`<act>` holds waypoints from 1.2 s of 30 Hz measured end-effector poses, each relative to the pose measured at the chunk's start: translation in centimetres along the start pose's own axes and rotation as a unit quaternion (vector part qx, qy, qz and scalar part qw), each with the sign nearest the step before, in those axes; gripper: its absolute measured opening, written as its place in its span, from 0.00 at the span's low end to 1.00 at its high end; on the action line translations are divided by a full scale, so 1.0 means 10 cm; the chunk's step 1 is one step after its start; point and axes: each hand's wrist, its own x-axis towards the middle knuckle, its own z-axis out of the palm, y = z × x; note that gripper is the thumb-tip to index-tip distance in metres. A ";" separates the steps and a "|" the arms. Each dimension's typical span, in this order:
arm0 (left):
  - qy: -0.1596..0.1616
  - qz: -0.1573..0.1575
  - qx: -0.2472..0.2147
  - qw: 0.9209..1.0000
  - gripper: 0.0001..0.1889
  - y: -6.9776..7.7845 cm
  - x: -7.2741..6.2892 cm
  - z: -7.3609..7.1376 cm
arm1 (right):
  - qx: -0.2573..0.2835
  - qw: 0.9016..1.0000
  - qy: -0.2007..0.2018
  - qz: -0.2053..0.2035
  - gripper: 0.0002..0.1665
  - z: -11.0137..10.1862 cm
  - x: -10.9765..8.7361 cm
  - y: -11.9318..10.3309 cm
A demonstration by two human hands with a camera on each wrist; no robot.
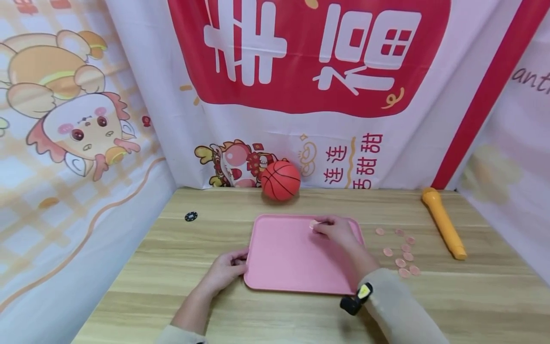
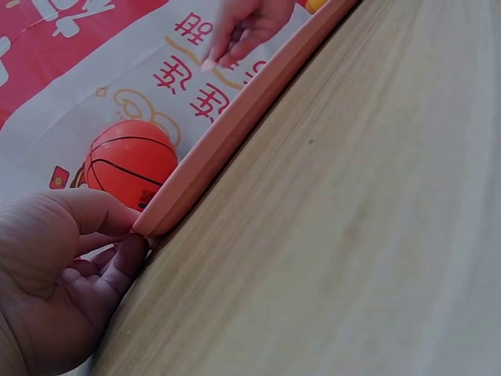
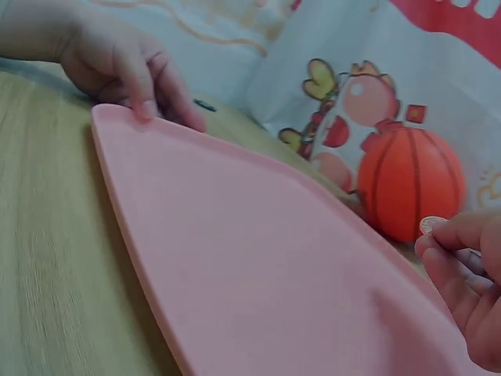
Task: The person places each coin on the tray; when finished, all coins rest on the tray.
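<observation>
A pink rectangular tray (image 1: pixel 296 253) lies flat on the wooden table, with nothing on its surface. My left hand (image 1: pixel 226 271) holds the tray's left edge; in the left wrist view its thumb and fingers pinch the rim (image 2: pixel 211 153) near a corner. Over the far right part of the tray, my right hand (image 1: pixel 337 231) pinches a small copper-coloured coin (image 3: pixel 432 225) between thumb and fingertips, above the surface. Several similar coins (image 1: pixel 401 263) lie scattered on the table to the right of the tray.
A small red basketball (image 1: pixel 280 180) sits at the back against the printed curtain (image 1: pixel 309 124). A black poker chip (image 1: pixel 191 216) lies at the back left. On the right rests an orange toy microphone (image 1: pixel 444 224). Cloth hangs along both sides too.
</observation>
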 end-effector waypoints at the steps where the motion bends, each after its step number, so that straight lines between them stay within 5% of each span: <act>1: 0.000 0.001 0.000 1.000 0.29 0.00 0.00 0.00 | -0.010 1.000 0.001 0.003 0.21 0.07 0.03 0.00; 11: -0.004 0.008 0.000 1.000 0.29 0.00 -0.02 0.00 | 0.070 0.997 -0.008 0.027 0.17 0.73 0.24 0.05; 19: -0.001 0.013 0.002 1.000 0.29 -0.01 -0.01 0.00 | -0.039 0.999 0.006 0.022 0.13 0.91 0.26 -0.06; 28: -0.002 0.014 0.000 1.000 0.29 -0.02 0.00 0.01 | -0.143 0.989 0.042 0.007 0.11 0.97 0.25 -0.06; 32: -0.003 0.015 -0.001 1.000 0.30 -0.02 0.00 0.01 | -0.160 0.986 0.048 -0.001 0.11 0.98 0.25 -0.06; 36: 0.000 0.012 0.001 1.000 0.30 -0.02 -0.01 0.01 | -0.119 0.993 0.027 0.001 0.13 0.95 0.25 -0.05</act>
